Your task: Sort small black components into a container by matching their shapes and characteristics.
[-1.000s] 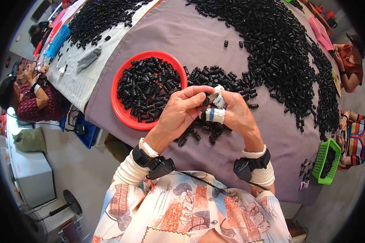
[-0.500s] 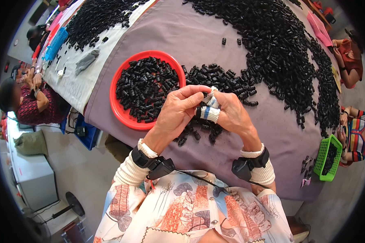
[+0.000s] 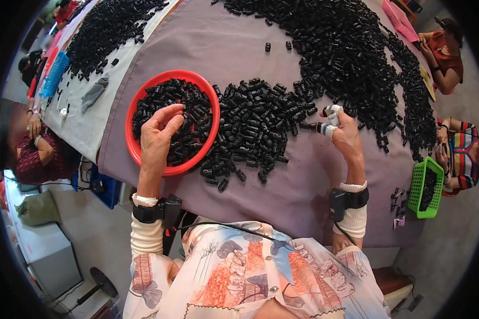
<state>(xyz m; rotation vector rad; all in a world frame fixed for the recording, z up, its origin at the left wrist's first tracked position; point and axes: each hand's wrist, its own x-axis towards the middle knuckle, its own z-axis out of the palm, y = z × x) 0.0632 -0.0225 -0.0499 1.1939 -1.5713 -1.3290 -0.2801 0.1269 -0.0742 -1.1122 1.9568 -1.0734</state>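
Note:
My left hand [image 3: 162, 133] is over the red round basin [image 3: 214, 127], with thumb and forefinger curled in a pinch at a small black plastic part [image 3: 184, 107] by its rim-side pile. Several similar black ridged parts fill the basin. Off to the right, my right hand [image 3: 348, 137] is closed above the cloth. White finger covers [image 3: 330, 129] with blue bands wrap some of its fingers. A dark, slightly smeared black plastic part [image 3: 308, 126] juts leftward from those fingers. The fingertips' exact hold on it is partly hidden.
A loose heap of black parts [image 3: 250, 125] lies beside the basin, joining a larger pile [image 3: 335, 64] farther back. The mauve tablecloth [image 3: 213, 42] covers the table. A green basket [image 3: 418, 194] stands at the right edge. Other people sit at both sides.
My hands were together in front of the basin and have parted. The left moved left over the basin; the right moved right, exposing the heap between them. The view has shifted slightly.

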